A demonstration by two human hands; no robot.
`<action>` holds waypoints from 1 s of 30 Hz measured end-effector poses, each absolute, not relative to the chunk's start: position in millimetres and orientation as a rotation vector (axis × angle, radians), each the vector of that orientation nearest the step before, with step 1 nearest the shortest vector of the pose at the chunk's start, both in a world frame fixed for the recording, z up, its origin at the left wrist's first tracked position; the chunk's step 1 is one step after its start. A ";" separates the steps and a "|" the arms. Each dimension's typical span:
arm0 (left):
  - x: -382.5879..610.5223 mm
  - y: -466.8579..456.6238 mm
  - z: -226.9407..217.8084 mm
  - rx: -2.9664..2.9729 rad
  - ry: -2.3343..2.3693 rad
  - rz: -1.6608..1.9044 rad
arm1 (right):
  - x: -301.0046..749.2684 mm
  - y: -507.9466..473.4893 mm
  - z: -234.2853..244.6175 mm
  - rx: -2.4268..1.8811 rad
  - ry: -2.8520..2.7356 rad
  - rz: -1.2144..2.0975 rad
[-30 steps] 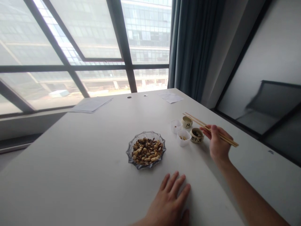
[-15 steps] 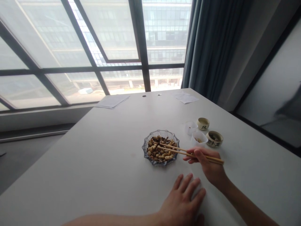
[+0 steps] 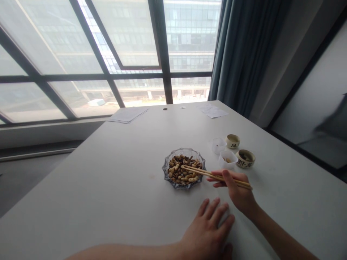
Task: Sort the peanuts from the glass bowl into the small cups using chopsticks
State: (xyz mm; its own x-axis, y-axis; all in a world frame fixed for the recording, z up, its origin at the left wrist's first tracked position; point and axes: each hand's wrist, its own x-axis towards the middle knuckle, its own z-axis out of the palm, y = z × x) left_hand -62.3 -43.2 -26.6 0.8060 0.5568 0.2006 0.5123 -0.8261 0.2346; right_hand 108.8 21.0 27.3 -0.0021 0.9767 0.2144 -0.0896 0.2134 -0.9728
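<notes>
At the near end of a white table [image 3: 89, 187] by a tall window, two small ceramic cups give the only legible writing. The nearer-the-window cup [image 3: 232, 141] shows a dark brushed character, apparently 风; the other [image 3: 245, 159] carries dark characters, the first apparently 卧, the rest too small to be sure of. Dark residue lies inside the second. Just beside them stand two clear plastic cups: one [image 3: 218, 145] looks almost bare, the other [image 3: 228, 159] holds a few pale nut pieces. The right hand [image 3: 240, 191] grasps wooden chopsticks [image 3: 217, 176], their tips reaching over a scalloped glass dish [image 3: 164, 168], above its heap of peanuts [image 3: 182, 170] and dark striped seeds [image 3: 179, 158]; whether the tips touch anything, I cannot tell. The left hand [image 3: 207, 231] lies palm down on the tabletop, fingers spread, holding nothing. Loose papers [image 3: 127, 115] and a smaller sheet [image 3: 213, 111] lie at the far edge. Beyond are a dark-framed window [image 3: 162, 43], a blue-grey curtain [image 3: 244, 47] and a glass-fronted building [image 3: 189, 39].
</notes>
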 end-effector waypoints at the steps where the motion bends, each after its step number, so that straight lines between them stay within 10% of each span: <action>1: -61.9 -43.3 -28.3 2.820 0.848 0.394 | 108.9 21.1 28.3 -0.977 -1.234 1.096; 16: -62.6 -43.3 -19.2 2.737 0.854 0.367 | 184.1 32.7 85.5 -1.093 -0.855 0.416; 30: -62.4 -42.5 -20.6 2.726 0.858 0.339 | 192.1 31.2 88.3 -1.109 -0.908 0.426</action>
State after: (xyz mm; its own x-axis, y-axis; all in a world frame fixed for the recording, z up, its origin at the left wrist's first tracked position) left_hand -62.4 -42.5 -20.6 0.7979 0.5860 0.1413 0.5246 -0.7905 0.3162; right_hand 192.1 31.2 88.3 0.5841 0.7004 0.4102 0.1327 0.4162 -0.8995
